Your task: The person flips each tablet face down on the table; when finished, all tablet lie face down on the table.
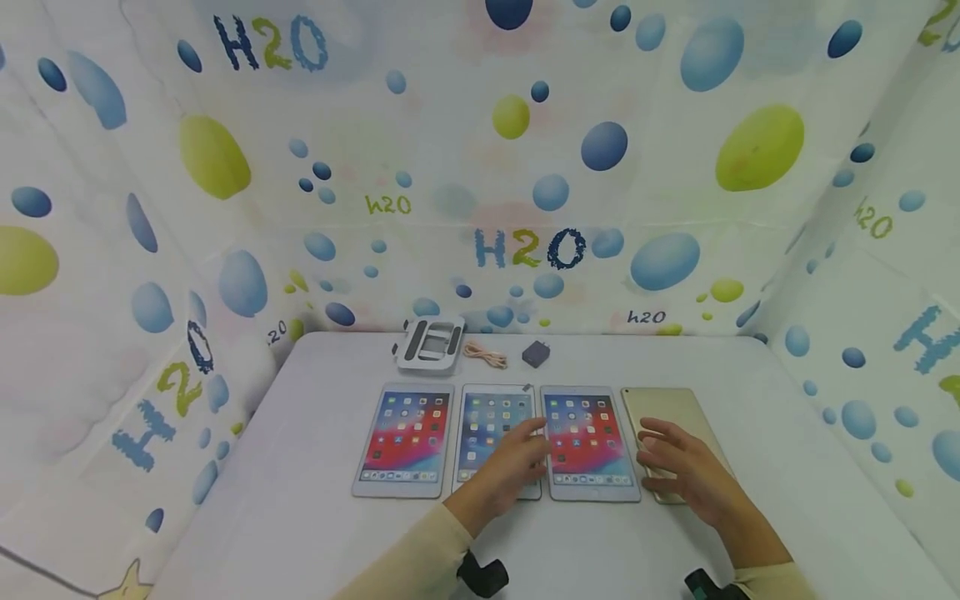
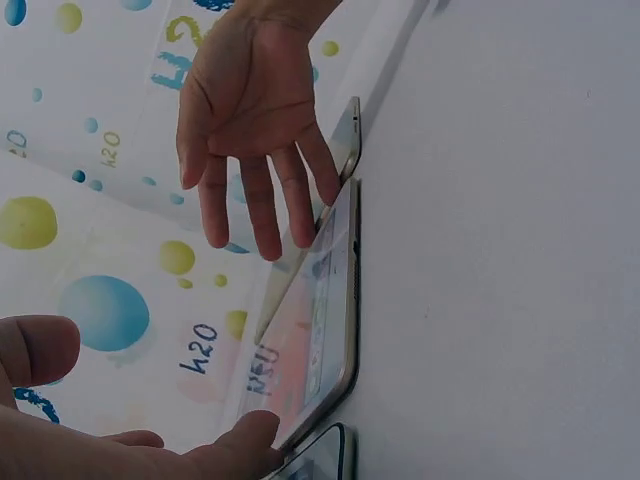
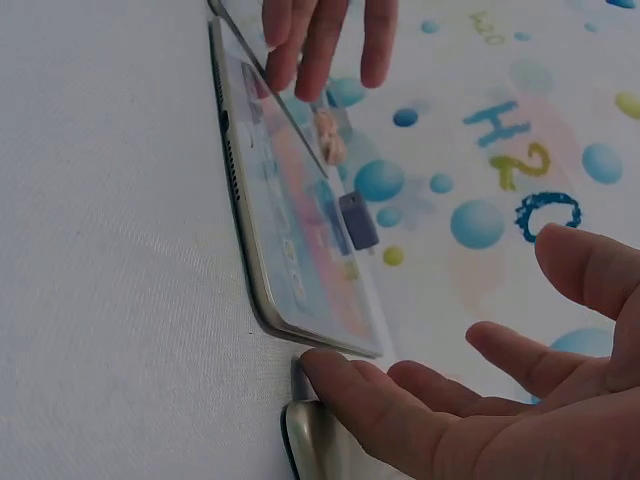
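My left hand [image 1: 510, 468] hovers over the right part of a white-framed tablet [image 1: 487, 412], its fingertips by the left edge of another lit tablet [image 1: 587, 442]. On that lit tablet's far side, my right hand [image 1: 690, 471] is over a gold tablet [image 1: 663, 404] lying back up. Both palms face each other across the lit tablet, fingers loosely extended and thumbs apart. In the right wrist view, the right fingertips [image 3: 325, 370] are close to the lit tablet's [image 3: 300, 240] edge; whether they touch it cannot be told. Neither hand grips anything.
A further lit tablet [image 1: 405, 437] lies at the row's left end. Behind the row are a white-and-grey stand [image 1: 431, 343], a coiled beige cable [image 1: 486, 355] and a dark charger plug [image 1: 536, 354]. Patterned sheets [image 1: 450, 167] wall the white table [image 1: 300, 467] at the back and sides.
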{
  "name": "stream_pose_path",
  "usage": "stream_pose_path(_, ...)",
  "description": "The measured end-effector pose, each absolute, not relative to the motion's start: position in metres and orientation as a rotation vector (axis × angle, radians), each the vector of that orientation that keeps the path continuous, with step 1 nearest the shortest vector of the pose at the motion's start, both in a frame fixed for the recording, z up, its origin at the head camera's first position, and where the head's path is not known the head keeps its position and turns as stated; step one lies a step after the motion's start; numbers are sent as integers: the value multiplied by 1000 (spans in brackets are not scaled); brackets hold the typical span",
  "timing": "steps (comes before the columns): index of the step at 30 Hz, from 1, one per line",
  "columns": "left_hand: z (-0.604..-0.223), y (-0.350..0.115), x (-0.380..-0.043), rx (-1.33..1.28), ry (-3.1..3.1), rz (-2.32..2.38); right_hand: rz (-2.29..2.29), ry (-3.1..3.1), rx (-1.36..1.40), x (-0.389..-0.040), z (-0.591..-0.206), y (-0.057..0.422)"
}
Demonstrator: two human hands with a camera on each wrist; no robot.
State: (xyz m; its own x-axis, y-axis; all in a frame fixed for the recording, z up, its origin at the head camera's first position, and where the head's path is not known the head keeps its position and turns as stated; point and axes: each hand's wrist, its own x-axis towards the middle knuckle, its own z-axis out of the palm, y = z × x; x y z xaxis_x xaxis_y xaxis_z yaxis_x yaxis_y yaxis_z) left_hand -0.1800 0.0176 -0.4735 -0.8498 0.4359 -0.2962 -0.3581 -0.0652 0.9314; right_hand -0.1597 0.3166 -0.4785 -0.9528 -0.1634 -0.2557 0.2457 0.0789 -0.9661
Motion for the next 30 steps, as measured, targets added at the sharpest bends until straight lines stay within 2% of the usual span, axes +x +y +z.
stream_pose_path(30,-477,32,-172,126,1685,1889,-2112,1868,199,-159,-483,318)
